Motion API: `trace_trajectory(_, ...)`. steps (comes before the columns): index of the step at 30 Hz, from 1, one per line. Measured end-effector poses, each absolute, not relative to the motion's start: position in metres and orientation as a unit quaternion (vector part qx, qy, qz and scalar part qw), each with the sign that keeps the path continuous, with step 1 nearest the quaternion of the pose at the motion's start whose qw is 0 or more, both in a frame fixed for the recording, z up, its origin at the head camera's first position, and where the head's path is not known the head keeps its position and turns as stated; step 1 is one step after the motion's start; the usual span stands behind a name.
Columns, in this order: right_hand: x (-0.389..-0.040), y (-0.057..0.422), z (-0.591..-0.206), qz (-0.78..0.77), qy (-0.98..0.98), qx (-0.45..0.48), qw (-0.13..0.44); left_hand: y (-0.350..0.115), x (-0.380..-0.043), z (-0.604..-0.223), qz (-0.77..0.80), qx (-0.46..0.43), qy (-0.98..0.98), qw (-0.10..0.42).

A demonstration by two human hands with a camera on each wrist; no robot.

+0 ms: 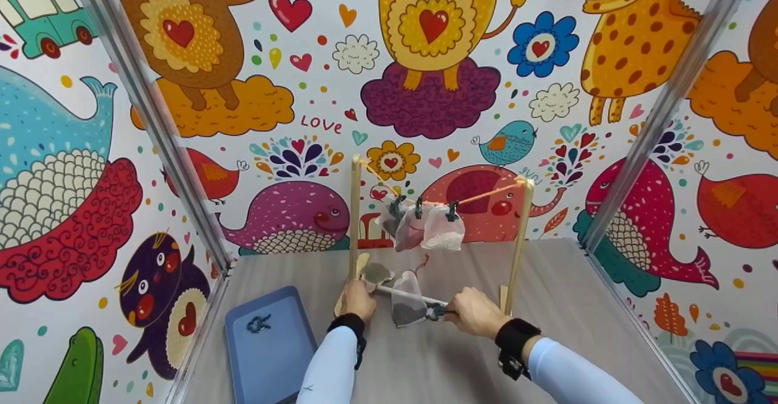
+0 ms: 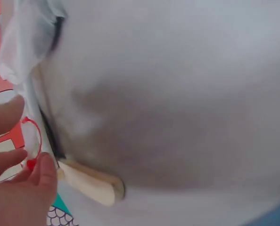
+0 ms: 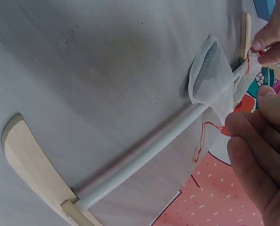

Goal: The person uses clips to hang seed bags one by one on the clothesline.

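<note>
My left hand is beside the left post, its thumb and fingertips pinching the red drawstring of a small mesh bag with grey contents. A dark green clip is pinched in my right hand. Between the hands, another white mesh bag with dark contents lies by the white rod, its red string hanging loose. Above, several mesh bags hang by dark clips from an orange cord.
Two wooden posts, left and right, hold up the cord; wooden feet brace them. At left is a blue tray with a dark clip in it. Patterned panels with metal rails enclose the grey table.
</note>
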State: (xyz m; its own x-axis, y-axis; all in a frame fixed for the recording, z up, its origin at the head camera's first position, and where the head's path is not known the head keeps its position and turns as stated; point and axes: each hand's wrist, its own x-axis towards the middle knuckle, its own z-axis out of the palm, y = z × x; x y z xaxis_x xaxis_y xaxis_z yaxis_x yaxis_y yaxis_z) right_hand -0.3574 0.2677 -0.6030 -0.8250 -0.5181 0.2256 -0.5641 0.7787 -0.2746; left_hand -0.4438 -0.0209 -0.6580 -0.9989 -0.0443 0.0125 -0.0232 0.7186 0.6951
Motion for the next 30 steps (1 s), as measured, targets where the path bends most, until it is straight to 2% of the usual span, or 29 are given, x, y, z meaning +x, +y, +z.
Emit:
trace_trajectory(4,-0.354,0.26,-0.597,0.168,-0.938,0.295,0.07,-0.022,-0.442,-0.648,-0.41,0.081,-0.908,0.023)
trace_trajectory(8,-0.353,0.249,-0.581,0.167,-0.937,0.3,0.068,-0.027,-0.439,-0.63,-0.416,0.085,-0.905,0.02)
trace_trajectory(11,-0.354,0.239,-0.558,0.168,-0.939,0.292,0.062,-0.032,-0.435,-0.614,-0.401,0.036,-0.915,0.042)
trace_trajectory(13,-0.354,0.23,-0.538,0.157,-0.941,0.29,0.078,-0.036,-0.434,-0.599,-0.377,-0.009,-0.924,0.059)
trace_trajectory(20,-0.357,0.194,-0.459,0.088,-0.923,0.299,0.226,-0.045,-0.428,-0.533,-0.247,-0.124,-0.959,0.067)
trace_trajectory(23,-0.365,0.176,-0.422,0.072,-0.937,0.248,0.233,-0.048,-0.426,-0.502,-0.193,-0.15,-0.965,0.093)
trace_trajectory(26,-0.384,0.164,-0.387,0.055,-0.957,0.19,0.213,-0.05,-0.428,-0.471,-0.165,-0.174,-0.962,0.128)
trace_trajectory(30,-0.414,0.156,-0.358,0.044,-0.966,0.151,0.206,-0.049,-0.434,-0.439,-0.18,-0.197,-0.951,0.158)
